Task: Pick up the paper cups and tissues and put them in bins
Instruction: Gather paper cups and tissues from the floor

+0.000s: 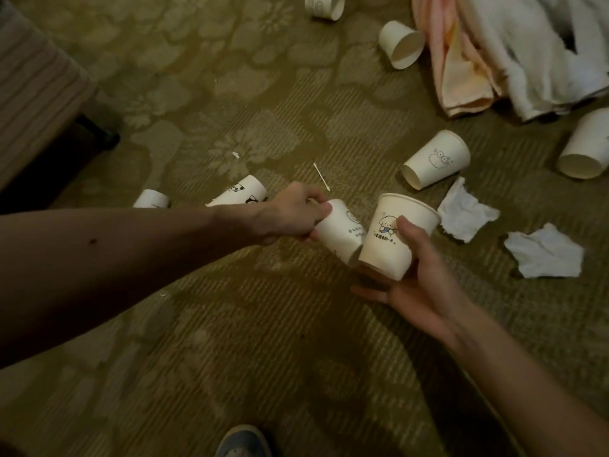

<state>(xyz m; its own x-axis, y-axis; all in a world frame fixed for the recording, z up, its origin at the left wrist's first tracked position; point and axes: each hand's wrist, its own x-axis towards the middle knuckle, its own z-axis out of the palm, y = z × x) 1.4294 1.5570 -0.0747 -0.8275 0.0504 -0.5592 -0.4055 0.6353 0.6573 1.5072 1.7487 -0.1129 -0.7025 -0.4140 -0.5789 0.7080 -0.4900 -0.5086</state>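
Here, left grip (293, 214) holds lettered cup (341, 232) beside cartoon cup (392, 235) in right grip (418, 278).

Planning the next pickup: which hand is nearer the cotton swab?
Left. The left hand, gripping the lettered cup, is just below the cotton swab; the right hand, holding the cartoon cup, is farther lower-right.

An olive-green carpet (230, 94) with pale flower shapes and ribbed stripes is covering the floor, lying in dim, yellowish light. A beige ribbed upholstered furniture piece (36, 94) is standing at the left edge, on a dark base (84, 140).
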